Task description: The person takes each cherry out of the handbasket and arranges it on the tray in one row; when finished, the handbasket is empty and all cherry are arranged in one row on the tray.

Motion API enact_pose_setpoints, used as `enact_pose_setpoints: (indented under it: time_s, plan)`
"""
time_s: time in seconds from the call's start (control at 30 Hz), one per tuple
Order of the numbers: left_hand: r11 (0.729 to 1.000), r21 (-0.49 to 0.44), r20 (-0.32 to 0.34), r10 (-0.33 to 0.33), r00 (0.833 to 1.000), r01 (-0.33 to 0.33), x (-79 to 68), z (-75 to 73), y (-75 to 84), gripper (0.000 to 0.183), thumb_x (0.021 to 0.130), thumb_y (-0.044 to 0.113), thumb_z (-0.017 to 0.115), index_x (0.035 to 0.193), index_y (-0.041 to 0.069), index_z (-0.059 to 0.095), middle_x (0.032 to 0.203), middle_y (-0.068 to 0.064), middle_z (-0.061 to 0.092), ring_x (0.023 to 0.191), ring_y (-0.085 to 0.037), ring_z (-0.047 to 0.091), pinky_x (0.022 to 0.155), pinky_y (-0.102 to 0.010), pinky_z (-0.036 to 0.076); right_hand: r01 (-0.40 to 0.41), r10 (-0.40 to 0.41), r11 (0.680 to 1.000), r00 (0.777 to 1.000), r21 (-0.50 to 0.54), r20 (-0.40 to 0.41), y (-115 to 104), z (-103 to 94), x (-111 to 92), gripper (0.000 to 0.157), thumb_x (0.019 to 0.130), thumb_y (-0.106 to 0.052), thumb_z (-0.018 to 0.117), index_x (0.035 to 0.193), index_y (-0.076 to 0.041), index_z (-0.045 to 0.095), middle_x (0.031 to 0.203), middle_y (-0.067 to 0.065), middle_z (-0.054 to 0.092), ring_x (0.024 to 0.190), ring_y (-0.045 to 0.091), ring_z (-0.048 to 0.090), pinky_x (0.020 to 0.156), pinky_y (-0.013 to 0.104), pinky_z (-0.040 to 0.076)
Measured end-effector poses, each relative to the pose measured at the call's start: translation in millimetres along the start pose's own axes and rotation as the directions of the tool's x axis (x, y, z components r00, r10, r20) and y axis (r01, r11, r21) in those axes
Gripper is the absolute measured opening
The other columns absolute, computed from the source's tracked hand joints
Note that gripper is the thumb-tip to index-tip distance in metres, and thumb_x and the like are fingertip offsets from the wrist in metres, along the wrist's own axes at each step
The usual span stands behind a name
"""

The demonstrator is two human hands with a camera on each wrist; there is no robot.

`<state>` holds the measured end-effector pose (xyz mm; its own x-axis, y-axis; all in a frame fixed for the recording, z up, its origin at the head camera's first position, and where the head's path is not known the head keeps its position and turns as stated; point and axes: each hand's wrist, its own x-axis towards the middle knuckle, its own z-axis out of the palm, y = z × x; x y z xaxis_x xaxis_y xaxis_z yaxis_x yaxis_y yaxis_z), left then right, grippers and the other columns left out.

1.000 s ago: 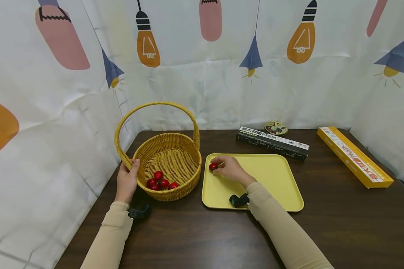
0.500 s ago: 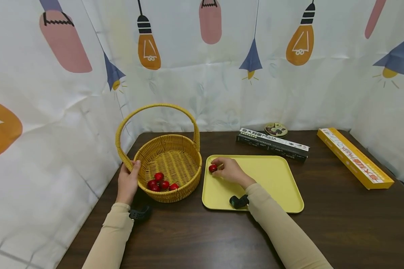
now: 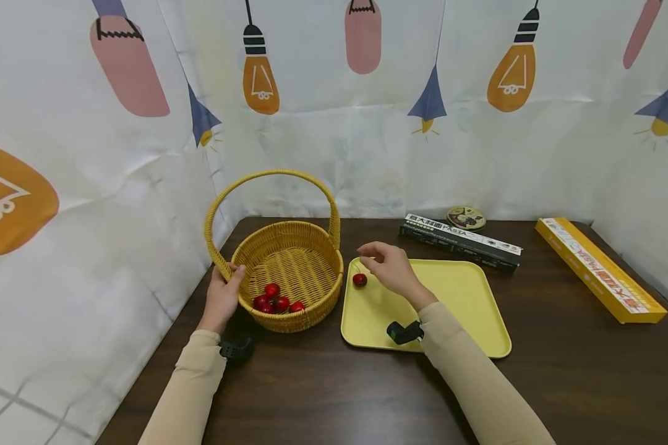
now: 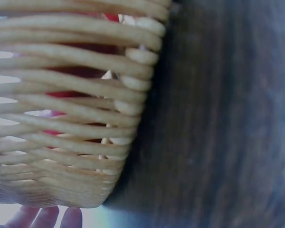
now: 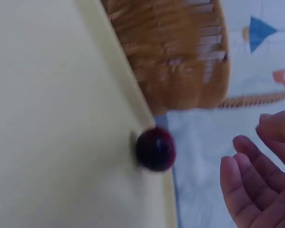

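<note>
My left hand (image 3: 222, 300) grips the yellow wicker basket (image 3: 334, 290) where its tall handle meets the rim, thumb over the edge. In the left wrist view, fingertips (image 4: 45, 218) show beyond the basket's woven side (image 4: 71, 123). Several red cherries (image 3: 272, 290) lie together at the near side inside the basket. A single dark red cherry (image 3: 359, 280) with a thin stem lies near the left edge of the yellow tray (image 3: 462, 296). Just above and right of that cherry is my right hand (image 3: 392, 270); in the right wrist view its loosely bent fingers are apart from the cherry (image 5: 156, 148).
Behind the tray lies a black pasta box (image 3: 461, 243), with a round patterned disc (image 3: 466, 218) beyond it. A yellow pasta box (image 3: 601, 270) lies at the right of the dark wooden table (image 3: 334, 395). A printed curtain (image 3: 334, 142) surrounds the table.
My right hand has let go of the cherry on the tray and risen slightly away from it. The left hand keeps its hold on the basket. The head view has shifted a little.
</note>
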<state>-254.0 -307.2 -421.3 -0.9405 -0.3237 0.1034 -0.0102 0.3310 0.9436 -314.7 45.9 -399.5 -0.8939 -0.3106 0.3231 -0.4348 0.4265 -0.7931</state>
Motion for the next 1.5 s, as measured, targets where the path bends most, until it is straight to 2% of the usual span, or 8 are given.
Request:
enact_pose_setpoints:
  time_s: [0.2, 0.37, 0.57, 0.73, 0.87, 1.07, 1.37, 1.5]
  plan:
    - [1.000, -0.009, -0.015, -0.023, 1.000, 0.023, 0.5, 1.3, 3.1, 0.032, 0.102, 0.025, 0.048, 0.124, 0.006, 0.035, 0.121, -0.017, 0.042, 0.108, -0.029, 0.047, 0.073, -0.019, 0.043, 0.250, -0.244, 0.960, 0.968, 0.129, -0.061, -34.4, 30.9, -8.8, 0.015, 0.096, -0.012, 0.060, 0.108, -0.010, 0.070, 0.101, 0.005, 0.071, 0.080, 0.015, 0.065, 0.068, 0.031, 0.052]
    - [1.000, 0.008, -0.026, -0.021, 0.999, 0.022, -0.6, 1.6, 5.9, 0.027, 0.099, 0.012, 0.046, 0.123, 0.004, 0.036, 0.125, -0.021, 0.042, 0.107, -0.033, 0.049, 0.070, -0.019, 0.043, 0.348, -0.351, 0.936, 0.931, 0.052, 0.101, -53.8, 60.6, -16.2, 0.017, 0.094, -0.010, 0.062, 0.109, -0.011, 0.070, 0.106, 0.000, 0.069, 0.089, 0.010, 0.063, 0.077, 0.028, 0.053]
    - [0.999, 0.033, -0.040, -0.027, 0.999, 0.029, -0.9, 4.6, 6.1, 0.023, 0.098, 0.010, 0.045, 0.119, 0.004, 0.037, 0.118, -0.019, 0.043, 0.101, -0.031, 0.048, 0.070, -0.022, 0.043, 0.357, -0.246, 0.897, 0.894, -0.262, 0.375, -68.2, 80.4, -5.8, 0.024, 0.096, -0.025, 0.061, 0.116, -0.018, 0.070, 0.108, -0.009, 0.069, 0.098, 0.011, 0.064, 0.078, 0.026, 0.050]
    - [0.998, 0.048, -0.050, -0.032, 0.998, 0.034, -0.8, 5.3, 6.0, 0.022, 0.098, 0.010, 0.044, 0.118, 0.004, 0.037, 0.115, -0.019, 0.042, 0.099, -0.030, 0.047, 0.075, -0.032, 0.041, 0.292, -0.093, 0.893, 0.864, -0.343, 0.494, -74.1, 89.8, 12.6, 0.028, 0.092, -0.030, 0.064, 0.119, -0.023, 0.070, 0.109, -0.011, 0.069, 0.097, 0.008, 0.063, 0.077, 0.027, 0.050]
    - [0.998, 0.049, -0.052, -0.032, 0.998, 0.034, -0.3, 5.7, 6.4, 0.023, 0.098, 0.010, 0.044, 0.118, 0.004, 0.037, 0.116, -0.019, 0.042, 0.100, -0.030, 0.046, 0.077, -0.034, 0.040, 0.249, 0.001, 0.905, 0.809, -0.345, 0.588, -76.1, 93.1, 24.0, 0.031, 0.088, -0.035, 0.070, 0.118, -0.027, 0.070, 0.108, -0.011, 0.068, 0.098, 0.006, 0.061, 0.084, 0.029, 0.049]
    - [0.998, 0.044, -0.064, -0.033, 0.997, 0.036, -0.3, 5.7, 6.5, 0.022, 0.098, 0.010, 0.044, 0.118, 0.004, 0.037, 0.118, -0.020, 0.043, 0.101, -0.031, 0.047, 0.076, -0.033, 0.041, 0.259, -0.020, 0.937, 0.713, -0.236, 0.701, -76.1, 96.6, 33.2, 0.034, 0.087, -0.025, 0.074, 0.121, -0.021, 0.070, 0.101, -0.007, 0.071, 0.089, 0.003, 0.062, 0.078, 0.022, 0.049]
    - [0.998, 0.062, -0.086, -0.025, 0.996, 0.031, -0.5, 6.2, 5.0, 0.022, 0.098, 0.011, 0.044, 0.118, 0.004, 0.039, 0.116, -0.019, 0.045, 0.100, -0.031, 0.048, 0.077, -0.035, 0.041, 0.234, 0.011, 0.945, 0.675, -0.228, 0.738, -76.8, 96.8, 37.2, 0.022, 0.088, -0.015, 0.070, 0.110, -0.014, 0.069, 0.102, -0.006, 0.067, 0.089, 0.004, 0.061, 0.077, 0.021, 0.048]
    - [0.998, 0.062, -0.107, -0.017, 0.994, 0.024, -0.8, 7.7, 5.7, 0.021, 0.098, 0.011, 0.045, 0.117, 0.005, 0.040, 0.117, -0.019, 0.046, 0.101, -0.030, 0.048, 0.078, -0.037, 0.042, 0.291, -0.015, 0.930, 0.637, -0.223, 0.771, -77.0, 94.8, 39.1, 0.015, 0.090, -0.019, 0.068, 0.104, -0.018, 0.073, 0.103, -0.010, 0.066, 0.090, 0.005, 0.057, 0.079, 0.020, 0.046]
